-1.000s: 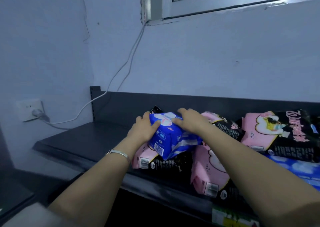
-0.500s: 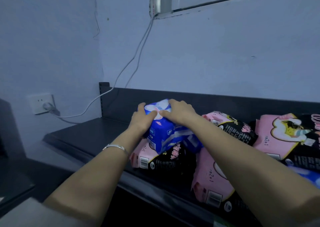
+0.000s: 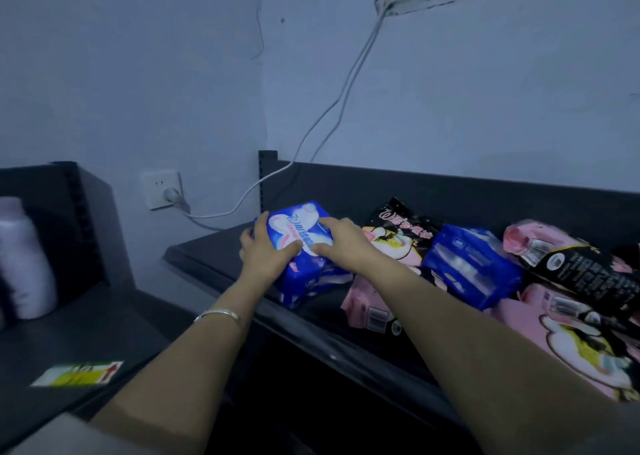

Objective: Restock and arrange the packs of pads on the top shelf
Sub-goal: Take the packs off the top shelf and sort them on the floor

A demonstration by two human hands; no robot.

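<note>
Blue plastic with a white swirl and pale lettering faced me: the blue pack point(image 3: 304, 267) of pads sat between my two hands at the left end of the heap on the top shelf point(image 3: 207, 250). Its lower end was down near the shelf's front edge, though I could not tell whether it rested there. My left hand point(image 3: 263, 257) gripped its left side, fingers point(image 3: 260, 221) curled over the upper corner and the thumb laid across the front. My right hand point(image 3: 343, 243) held the right side, with the forefinger stretched over the top and the thumb pressed against the face, close to my left thumb. A thin silver bracelet point(image 3: 221, 314) circled my left wrist.

Just right of my hands lay a black and pink pack point(image 3: 401, 229), with a second blue pack point(image 3: 467, 271) lying tilted beside it. A pink pack point(image 3: 367, 302) showed its barcode at the front edge beneath my right forearm. Further right, more pink and black packs point(image 3: 571, 267) lay in a loose pile.

Behind the shelf, on the pale wall, a white cable point(image 3: 311, 132) ran down to a plug in the socket point(image 3: 162, 189). At far left a lilac bottle point(image 3: 20, 260) stood on a neighbouring dark shelf point(image 3: 86, 326), which carried a yellow price label point(image 3: 78, 373) on its front.
</note>
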